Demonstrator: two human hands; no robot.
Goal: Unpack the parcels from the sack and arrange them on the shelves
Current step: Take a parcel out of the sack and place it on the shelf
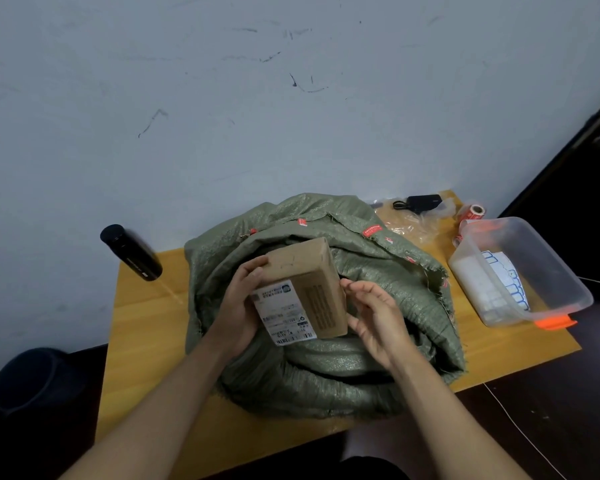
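Sack [326, 368], green and woven, lies slumped open on the yellow wooden table [146, 327], filling most of its top, with small red tags along its rolled rim. Right of it, at the table's edge, sits a clear plastic tub [520, 271] with an orange latch and blue-printed labels inside. Above the sack's mouth, 1 brown cardboard parcel [309, 282] is held tilted, its white shipping label facing up. The left hand [238, 306] grips the parcel's left side, fingers curled around the edge. The right hand [374, 320] is beside the parcel's right face with loosely spread fingers, the fingertips at or just off the cardboard; I cannot tell which. A black bottle [130, 252] stands on the table's far left corner. Behind the tub are a roll of red stickers [473, 213] and a small black device [423, 202].
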